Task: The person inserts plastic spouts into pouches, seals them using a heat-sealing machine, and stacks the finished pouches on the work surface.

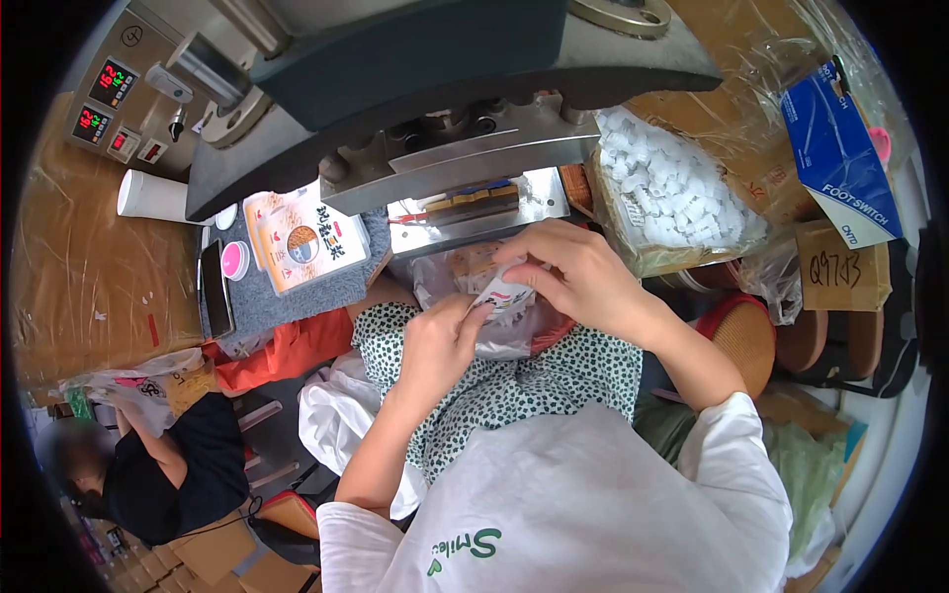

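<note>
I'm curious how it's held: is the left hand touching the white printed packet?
Touching. The head view shows the left hand pinching one end of the white printed packet.

Forward obstacle: broad dark-grey metal press head (415, 69). Left: stacked white-and-orange printed pouches (306, 242). Right: open brown cardboard box (682, 262), heaped. Passage: over green-and-white spotted lap fabric (524, 385), between forearms.

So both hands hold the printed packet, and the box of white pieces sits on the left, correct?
Wrong side: the head view shows the box of white pieces on the right. The left hand and right hand do hold the printed packet.
</note>
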The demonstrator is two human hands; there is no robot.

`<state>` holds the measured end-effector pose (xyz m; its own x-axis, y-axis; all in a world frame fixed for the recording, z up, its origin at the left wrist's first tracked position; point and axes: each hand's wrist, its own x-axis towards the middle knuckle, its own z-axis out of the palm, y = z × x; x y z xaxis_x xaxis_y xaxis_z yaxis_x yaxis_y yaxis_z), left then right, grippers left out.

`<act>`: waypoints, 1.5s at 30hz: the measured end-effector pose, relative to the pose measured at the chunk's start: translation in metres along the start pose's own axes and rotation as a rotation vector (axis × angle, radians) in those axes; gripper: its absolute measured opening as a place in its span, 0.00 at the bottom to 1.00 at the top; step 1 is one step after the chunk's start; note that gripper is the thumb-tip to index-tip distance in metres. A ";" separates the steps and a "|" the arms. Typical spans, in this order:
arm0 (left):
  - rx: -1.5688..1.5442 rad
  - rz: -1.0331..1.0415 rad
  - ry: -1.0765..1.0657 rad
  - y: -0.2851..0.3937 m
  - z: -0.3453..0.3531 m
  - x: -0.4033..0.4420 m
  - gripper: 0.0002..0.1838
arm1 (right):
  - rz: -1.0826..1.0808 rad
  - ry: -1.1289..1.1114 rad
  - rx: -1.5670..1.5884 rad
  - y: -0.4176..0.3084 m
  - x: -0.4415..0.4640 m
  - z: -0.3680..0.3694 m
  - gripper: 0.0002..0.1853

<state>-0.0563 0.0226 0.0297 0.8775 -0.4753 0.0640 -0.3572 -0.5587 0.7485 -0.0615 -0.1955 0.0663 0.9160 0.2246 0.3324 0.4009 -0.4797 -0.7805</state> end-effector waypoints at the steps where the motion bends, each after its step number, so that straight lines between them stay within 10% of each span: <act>1: -0.043 -0.021 -0.022 -0.003 0.003 0.003 0.10 | 0.056 0.061 0.047 -0.001 0.001 0.001 0.12; 8: -0.762 -0.533 -0.096 -0.021 0.006 0.047 0.14 | 0.141 0.181 -0.082 -0.004 -0.005 -0.022 0.15; 13: -0.966 -0.481 -0.022 -0.014 0.007 0.061 0.16 | 0.132 0.330 -0.648 0.008 -0.017 -0.048 0.11; 16: -0.434 -0.543 -0.157 -0.019 -0.012 0.058 0.20 | 0.350 0.215 -0.950 0.038 -0.025 -0.050 0.10; 19: 0.376 -0.202 0.409 -0.069 -0.041 0.043 0.33 | 0.392 0.093 -0.748 0.052 -0.029 -0.058 0.10; 21: 0.856 -0.109 0.357 -0.119 -0.033 0.018 0.48 | 0.369 0.122 -0.665 0.053 -0.030 -0.059 0.11; 26: 0.546 -0.035 0.445 -0.093 -0.051 -0.019 0.22 | 0.327 0.290 -0.376 0.020 -0.024 -0.067 0.12; 32: 0.426 0.029 0.503 -0.009 -0.041 -0.025 0.22 | 0.063 -0.004 0.117 -0.025 0.001 -0.012 0.12; 38: 0.457 0.164 0.358 0.011 -0.036 -0.024 0.22 | -0.242 -0.043 -0.186 -0.034 0.007 0.012 0.10; 45: 0.172 0.157 0.058 0.000 -0.013 -0.010 0.13 | -0.064 -0.155 -0.025 -0.009 0.005 0.001 0.13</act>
<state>-0.0612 0.0360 0.0381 0.8223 -0.5279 0.2123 -0.5352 -0.5909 0.6037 -0.0609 -0.1888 0.0746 0.8761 0.3823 0.2939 0.4601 -0.4806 -0.7466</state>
